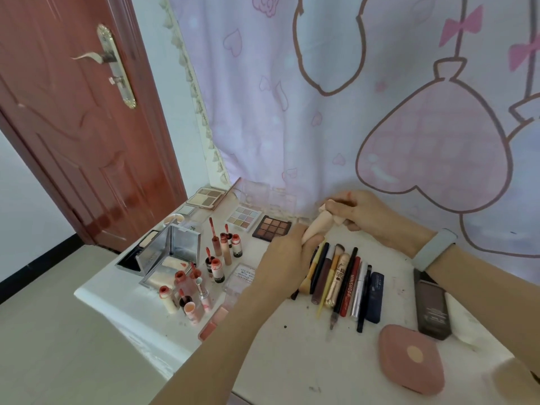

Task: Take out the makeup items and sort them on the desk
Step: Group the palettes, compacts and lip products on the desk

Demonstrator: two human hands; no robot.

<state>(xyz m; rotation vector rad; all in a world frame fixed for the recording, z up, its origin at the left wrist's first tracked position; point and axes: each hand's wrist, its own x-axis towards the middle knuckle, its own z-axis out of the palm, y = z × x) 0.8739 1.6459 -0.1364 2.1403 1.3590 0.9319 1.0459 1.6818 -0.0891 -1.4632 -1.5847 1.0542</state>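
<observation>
Left hand (287,252) clamped on tube (317,225) base; right hand (355,210) gripping its cap end. Tube held above pencil row (342,283). Lip glosses (222,249) left of row, pink compact (410,358) right.

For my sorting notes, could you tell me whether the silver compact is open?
Open: the silver compact has its lid raised, showing the powder pan.

The lower end of the beige tube (317,226) is hidden inside the left hand (287,258). The upper ends of the pencils (340,283) are covered by that hand. The print on the clear case (244,274) is too small to be read.
</observation>
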